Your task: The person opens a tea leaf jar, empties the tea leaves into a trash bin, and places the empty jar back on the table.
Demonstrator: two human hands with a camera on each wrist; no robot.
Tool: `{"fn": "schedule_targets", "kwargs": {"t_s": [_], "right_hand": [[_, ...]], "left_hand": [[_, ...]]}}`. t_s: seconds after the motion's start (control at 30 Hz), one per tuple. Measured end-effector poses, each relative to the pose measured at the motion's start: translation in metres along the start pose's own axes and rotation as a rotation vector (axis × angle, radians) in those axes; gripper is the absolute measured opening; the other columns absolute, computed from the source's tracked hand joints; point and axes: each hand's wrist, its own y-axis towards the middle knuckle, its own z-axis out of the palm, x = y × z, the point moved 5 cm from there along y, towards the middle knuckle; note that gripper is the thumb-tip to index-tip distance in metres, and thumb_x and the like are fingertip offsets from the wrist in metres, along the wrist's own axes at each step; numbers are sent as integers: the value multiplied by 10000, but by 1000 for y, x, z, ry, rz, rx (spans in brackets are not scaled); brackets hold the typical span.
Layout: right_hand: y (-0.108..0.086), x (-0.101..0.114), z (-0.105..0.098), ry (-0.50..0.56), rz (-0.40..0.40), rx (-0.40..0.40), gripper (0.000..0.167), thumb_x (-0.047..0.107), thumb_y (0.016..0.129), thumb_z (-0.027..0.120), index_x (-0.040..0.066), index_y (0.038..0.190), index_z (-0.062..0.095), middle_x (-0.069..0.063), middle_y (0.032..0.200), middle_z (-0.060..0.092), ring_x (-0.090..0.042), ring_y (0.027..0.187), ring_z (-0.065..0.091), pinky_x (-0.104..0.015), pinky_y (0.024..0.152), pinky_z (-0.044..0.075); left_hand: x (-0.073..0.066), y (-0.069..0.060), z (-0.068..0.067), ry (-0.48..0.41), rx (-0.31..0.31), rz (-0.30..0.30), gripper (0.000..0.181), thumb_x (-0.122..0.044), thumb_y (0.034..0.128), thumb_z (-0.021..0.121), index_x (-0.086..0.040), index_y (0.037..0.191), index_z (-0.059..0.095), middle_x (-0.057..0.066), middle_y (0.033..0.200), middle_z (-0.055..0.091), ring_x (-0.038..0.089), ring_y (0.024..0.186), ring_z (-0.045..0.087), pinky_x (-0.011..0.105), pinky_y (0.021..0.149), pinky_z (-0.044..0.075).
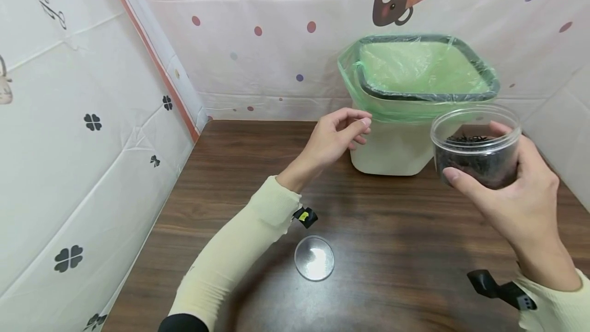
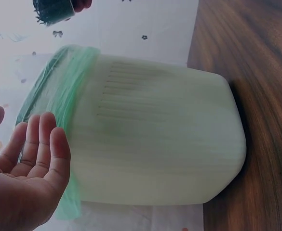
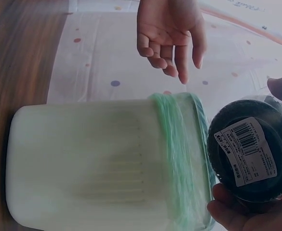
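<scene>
My right hand (image 1: 525, 193) grips a clear plastic jar (image 1: 477, 147) that holds dark, dry, leaf-like shreds. Its top is uncovered, and it is held up at the right front of a pale bin (image 1: 387, 147) lined with a green plastic bag (image 1: 424, 65). The right wrist view shows a white barcode label (image 3: 247, 151) on the jar's base. Left of the bin, my left hand (image 1: 329, 137) hovers near the bag's edge, fingers loosely bent and holding nothing. A round clear lid (image 1: 314, 258) lies on the table below the left forearm.
The brown wooden table (image 1: 392, 250) runs up to a patterned wall sheet (image 1: 258, 60) behind the bin. A second white sheet (image 1: 92, 178) stands along the left side. Black straps with small tags sit at both wrists.
</scene>
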Motion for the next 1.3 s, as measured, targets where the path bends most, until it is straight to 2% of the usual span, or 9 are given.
{"fn": "schedule_targets", "kwargs": {"t_s": [0.13, 0.27, 0.43, 0.7, 0.93, 1.1, 1.3], "right_hand": [[2, 1, 1, 14, 0, 17, 856, -59, 622, 898, 207, 1384, 614, 22, 1315, 655, -67, 1106, 584, -115, 838, 399], [2, -2, 0, 1, 13, 8, 856, -48, 617, 905, 213, 1380, 620, 76, 1238, 669, -59, 1046, 586, -116, 814, 395], [5, -6, -2, -8, 22, -9, 818, -26, 633, 901, 198, 1371, 629, 124, 1180, 649, -49, 990, 580, -117, 785, 395], [10, -9, -5, -10, 44, -27, 759, 15, 680, 879, 216, 1371, 636, 141, 1121, 647, -33, 924, 578, -116, 744, 395], [12, -6, -7, -2, 5, -37, 680, 41, 722, 842, 212, 1351, 652, 149, 1104, 649, -31, 921, 576, -129, 740, 384], [15, -4, -5, 6, 18, -32, 636, 57, 743, 836, 195, 1338, 661, 119, 1146, 650, -50, 987, 575, -130, 776, 385], [18, -4, -4, -11, 45, -50, 597, 94, 749, 838, 216, 1311, 678, 130, 1106, 646, -44, 986, 567, -142, 791, 371]], "left_hand": [[-1, 1, 0, -7, -2, -2, 273, -222, 1017, 630, -66, 1238, 666, 143, 1055, 695, 346, 953, 691, 385, 815, 580], [-2, 3, 1, -27, -4, 5, 274, -220, 1018, 626, -62, 1239, 665, 155, 1063, 693, 377, 967, 681, 424, 839, 575], [-1, 5, -1, -36, -28, 20, 268, -216, 1011, 635, -59, 1223, 681, 131, 1025, 707, 345, 918, 698, 436, 821, 576], [0, 9, -1, -51, -28, -1, 256, -226, 1021, 617, -74, 1219, 671, 89, 1010, 695, 254, 886, 697, 415, 828, 579], [-2, 13, 0, -53, -34, -22, 271, -245, 1025, 611, -70, 1222, 677, 91, 1019, 700, 309, 930, 698, 332, 787, 583], [-2, 15, 1, -71, -31, -21, 276, -245, 1028, 609, -69, 1230, 677, 111, 1031, 700, 333, 950, 696, 331, 782, 583], [-1, 18, 0, -91, -29, -28, 270, -256, 1029, 610, -82, 1224, 679, 120, 1047, 700, 302, 936, 700, 338, 788, 584]]}}
